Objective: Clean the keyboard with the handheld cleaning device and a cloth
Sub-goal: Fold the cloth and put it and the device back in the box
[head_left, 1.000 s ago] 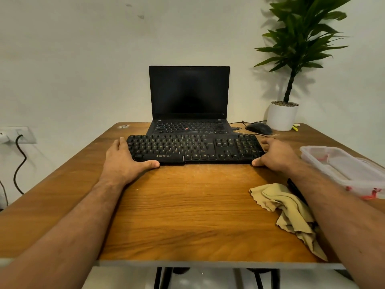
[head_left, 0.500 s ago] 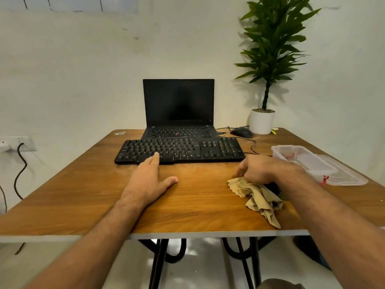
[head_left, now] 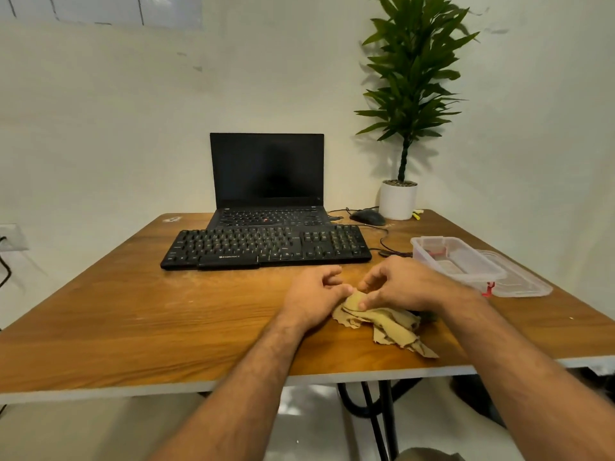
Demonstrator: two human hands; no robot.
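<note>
The black keyboard [head_left: 266, 247] lies across the middle of the wooden table [head_left: 133, 327], in front of an open laptop [head_left: 268, 181]. A crumpled tan cloth [head_left: 389, 324] sits near the table's front edge, right of centre. My left hand [head_left: 312, 294] and my right hand [head_left: 402, 287] meet over the cloth's upper left end, fingers curled, and pinch a raised fold of it. A dark object [head_left: 427, 316] peeks out from under the cloth below my right wrist; I cannot tell what it is.
A clear plastic box [head_left: 456, 257] and its lid [head_left: 519, 281] lie at the right edge. A black mouse [head_left: 367, 217] with its cable and a potted plant [head_left: 397, 199] stand at the back right. A wall socket [head_left: 11, 237] is on the left.
Both hands let go of the keyboard's ends and drew back toward me. The right hand reached the cloth first, then the left hand came across to join it. The view has tilted up.
</note>
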